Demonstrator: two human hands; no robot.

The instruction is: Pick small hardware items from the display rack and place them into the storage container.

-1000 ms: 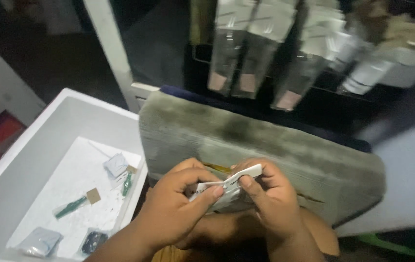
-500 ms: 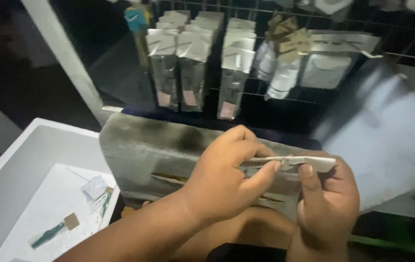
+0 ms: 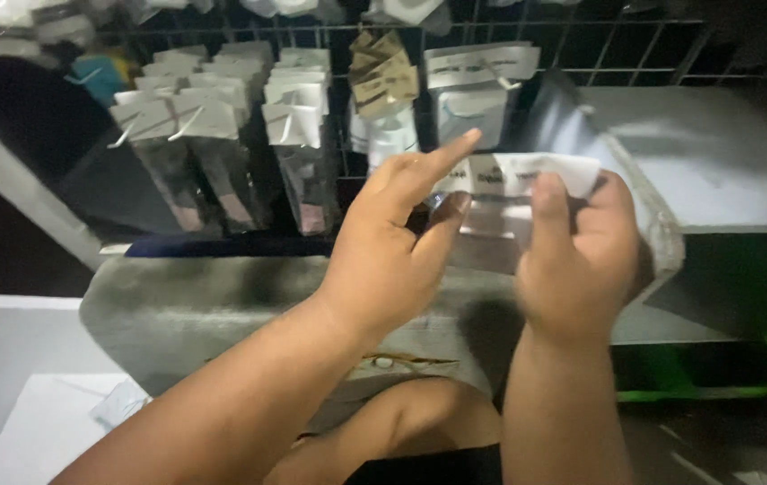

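Both hands are gripping a glossy clear packet [image 3: 509, 211] with a white paper header, right hand [image 3: 581, 256] pinching, left hand [image 3: 397, 247] pointing 1 finger, now raised toward hanging packets [image 3: 222, 153].

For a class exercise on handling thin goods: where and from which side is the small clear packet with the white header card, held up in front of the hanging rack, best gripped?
Grip the packet at its stiff white header card, pinched front to back. Come from the right, as the right hand does; the left hand is on the left edge. The clear part below looks flimsy, probably a poor hold.
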